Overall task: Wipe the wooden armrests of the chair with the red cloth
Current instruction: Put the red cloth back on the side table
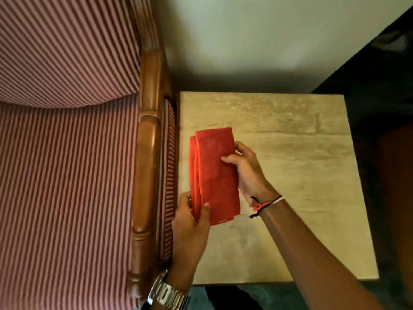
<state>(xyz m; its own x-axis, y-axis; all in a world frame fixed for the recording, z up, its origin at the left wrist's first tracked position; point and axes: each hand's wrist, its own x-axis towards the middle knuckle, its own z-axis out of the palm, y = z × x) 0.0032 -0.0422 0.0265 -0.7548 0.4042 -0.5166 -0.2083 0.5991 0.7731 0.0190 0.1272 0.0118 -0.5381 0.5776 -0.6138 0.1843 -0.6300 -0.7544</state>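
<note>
A folded red cloth (214, 173) is held over the left part of a small beige side table (301, 171). My left hand (190, 229) pinches its near end, thumb on top. My right hand (245, 168) grips its right edge near the far end. Just left of the cloth runs the chair's polished wooden armrest (147, 166), from the chair back down toward me. Both hands are apart from the armrest.
The chair has red-and-white striped upholstery on its seat (67, 186) and backrest (67, 52). The side table stands tight against the chair's right side. A pale wall (245, 41) is behind it, and dark floor (380, 86) lies to the right.
</note>
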